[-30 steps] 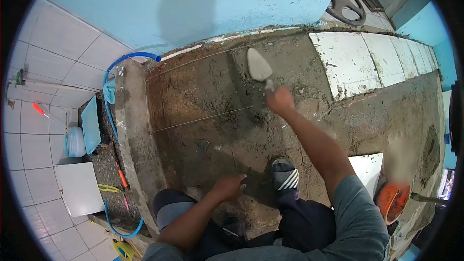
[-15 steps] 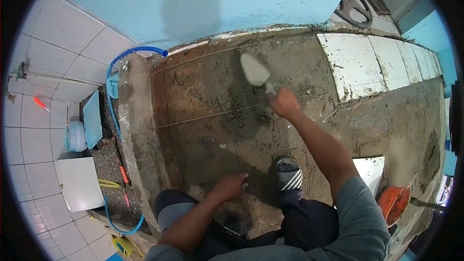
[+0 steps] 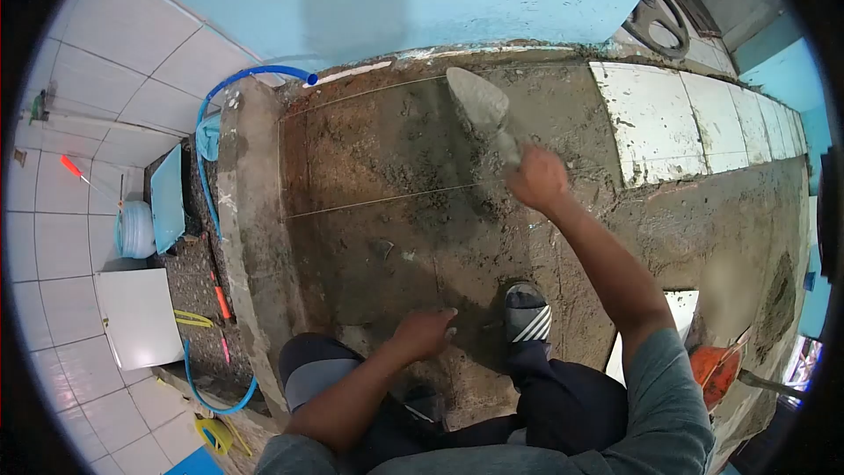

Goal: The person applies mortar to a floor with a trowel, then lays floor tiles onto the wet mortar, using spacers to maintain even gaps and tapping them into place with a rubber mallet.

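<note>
My right hand (image 3: 538, 179) is wrapped round the handle of a trowel (image 3: 479, 101), whose blade points up and left over the wet mortar (image 3: 413, 136) near the blue wall. Thin strings (image 3: 387, 200) run across the mortar bed. Lower down, my left hand (image 3: 425, 332) hangs over the floor near my knee, with its fingers partly curled and pointing right; whether anything is between them is too small to tell. White tiles (image 3: 655, 123) lie in a row to the right of the trowel.
A low cement curb (image 3: 251, 237) borders the left side, with a blue hose (image 3: 204, 110) over it. Beyond it lie a loose white tile (image 3: 141, 317) and a red-handled tool (image 3: 70, 165). An orange bucket (image 3: 714, 371) stands at lower right. My sandalled foot (image 3: 527, 312) is below the trowel.
The trowel and my right hand have moved slightly right, and the blade has turned and tilted. My left hand has shifted slightly up. The view has moved a little.
</note>
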{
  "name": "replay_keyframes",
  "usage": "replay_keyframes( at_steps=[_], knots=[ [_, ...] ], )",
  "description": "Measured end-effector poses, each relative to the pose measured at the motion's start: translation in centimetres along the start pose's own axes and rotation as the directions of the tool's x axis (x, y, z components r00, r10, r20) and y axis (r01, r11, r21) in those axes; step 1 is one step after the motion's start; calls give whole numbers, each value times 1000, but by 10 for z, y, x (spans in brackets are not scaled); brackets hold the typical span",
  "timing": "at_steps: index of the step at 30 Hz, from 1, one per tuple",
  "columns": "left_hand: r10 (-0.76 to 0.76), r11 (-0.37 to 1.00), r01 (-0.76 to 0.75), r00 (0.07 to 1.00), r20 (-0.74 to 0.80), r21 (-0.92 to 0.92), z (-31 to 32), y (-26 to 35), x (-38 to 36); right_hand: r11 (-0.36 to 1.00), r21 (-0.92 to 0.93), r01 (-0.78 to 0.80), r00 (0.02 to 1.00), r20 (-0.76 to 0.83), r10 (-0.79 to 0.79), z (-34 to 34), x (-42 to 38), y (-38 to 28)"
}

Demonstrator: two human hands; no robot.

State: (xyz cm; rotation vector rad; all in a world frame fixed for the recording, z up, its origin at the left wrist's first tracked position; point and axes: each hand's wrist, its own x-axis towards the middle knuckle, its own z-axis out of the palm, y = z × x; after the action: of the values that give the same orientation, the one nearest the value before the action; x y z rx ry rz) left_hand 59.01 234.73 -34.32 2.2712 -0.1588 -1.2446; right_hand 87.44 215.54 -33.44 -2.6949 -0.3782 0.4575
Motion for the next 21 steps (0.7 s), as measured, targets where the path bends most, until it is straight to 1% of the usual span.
replay_keyframes(
  at_steps=[1, 2, 5, 7, 9, 10, 11, 13, 14, 17, 19, 21],
  knots=[
    [-10, 1000, 10, 1000, 16, -1, -5, 7, -1, 985, 157, 64, 998, 1, -65, 28, -1, 1],
    [-21, 1000, 21, 999, 30, -2, -9, 13, -2, 942, 310, 128, 991, -9, -132, 48, -5, -1],
    [17, 999, -19, 998, 66, 31, -14, 30, -4, 889, 440, 129, 941, 229, -250, 80, -35, -31],
    [68, 997, -72, 995, 77, 42, -12, 33, -6, 896, 399, 196, 902, 284, -324, 79, -76, -42],
    [97, 994, -101, 993, 74, 50, -6, 31, -9, 880, 298, 369, 851, 272, -449, 105, -115, -17],
    [98, 994, -102, 993, 70, 50, 0, 30, -11, 908, 179, 379, 796, 436, -419, 106, -129, -13],
    [100, 993, -104, 992, 72, 52, 5, 29, -13, 915, 59, 398, 730, 584, -355, 106, -143, -7],
    [66, 994, -78, 988, 138, 77, 0, 31, -21, 876, 12, 482, 693, 607, -390, 127, -167, 24],
    [48, 993, -66, 984, 172, 99, -5, 29, -24, 854, -9, 520, 678, 612, -407, 129, -168, 27],
    [6, 997, -16, 993, 120, 80, 3, 15, -26, 804, -161, 573, 629, 715, -306, 131, -141, 34],
    [32, 994, -42, 994, 105, 97, 0, 15, -31, 865, -240, 441, 777, 584, -234, 133, -102, 29],
    [52, 993, -59, 996, 70, 103, -2, 17, -32, 887, -293, 357, 882, 418, -217, 121, -63, 16]
  ],
)
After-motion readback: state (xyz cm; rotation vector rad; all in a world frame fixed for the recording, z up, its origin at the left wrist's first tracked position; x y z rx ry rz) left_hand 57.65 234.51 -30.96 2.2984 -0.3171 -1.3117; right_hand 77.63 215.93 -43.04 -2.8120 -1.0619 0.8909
